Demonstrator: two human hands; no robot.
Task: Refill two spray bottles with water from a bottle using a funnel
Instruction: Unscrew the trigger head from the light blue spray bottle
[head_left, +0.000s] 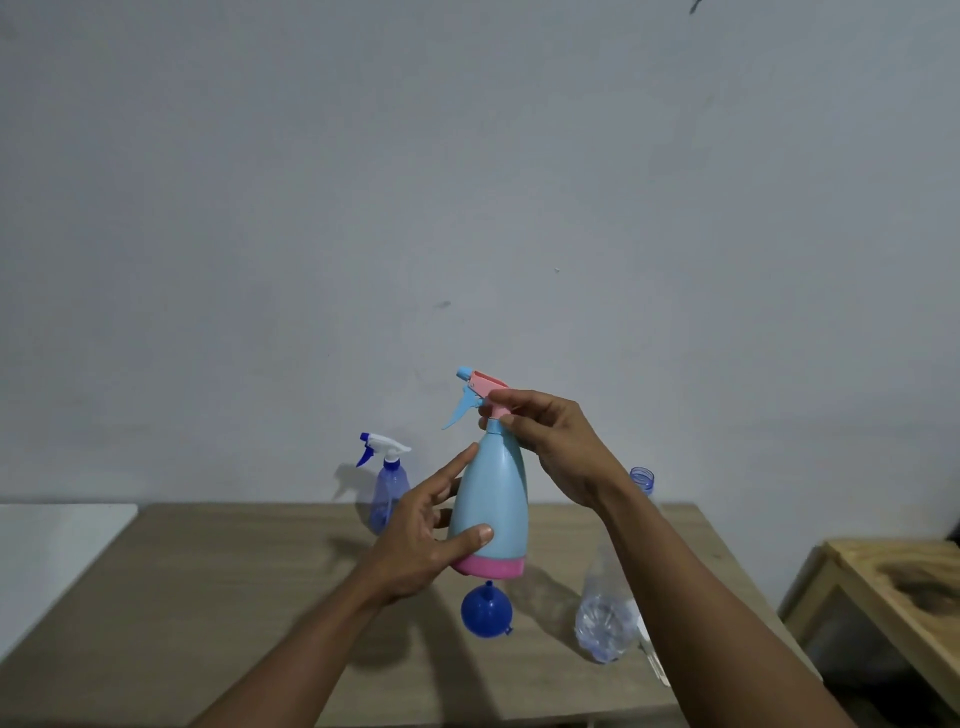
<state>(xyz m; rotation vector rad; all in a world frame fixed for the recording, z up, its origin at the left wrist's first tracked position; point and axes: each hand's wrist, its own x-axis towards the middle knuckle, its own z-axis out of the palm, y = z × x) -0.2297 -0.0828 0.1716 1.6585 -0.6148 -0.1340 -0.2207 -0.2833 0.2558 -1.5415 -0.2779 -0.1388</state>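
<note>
I hold a light blue spray bottle (492, 512) with a pink base upright above the table. My left hand (423, 543) wraps its lower body. My right hand (550, 441) pinches the neck under its pink and blue trigger head (475, 391). A second spray bottle (387, 486), translucent blue with a white and blue trigger, stands on the table behind my left hand. A blue funnel (487, 610) lies mouth down on the table below the held bottle. A clear water bottle (610, 613) with its cap off stands to the right, partly hidden by my right forearm.
The wooden table (234, 597) runs back to a grey wall. A white surface (57, 551) adjoins it on the left. A light wooden bench (893, 603) stands lower at the right. A small white object (652, 654) lies beside the water bottle's base.
</note>
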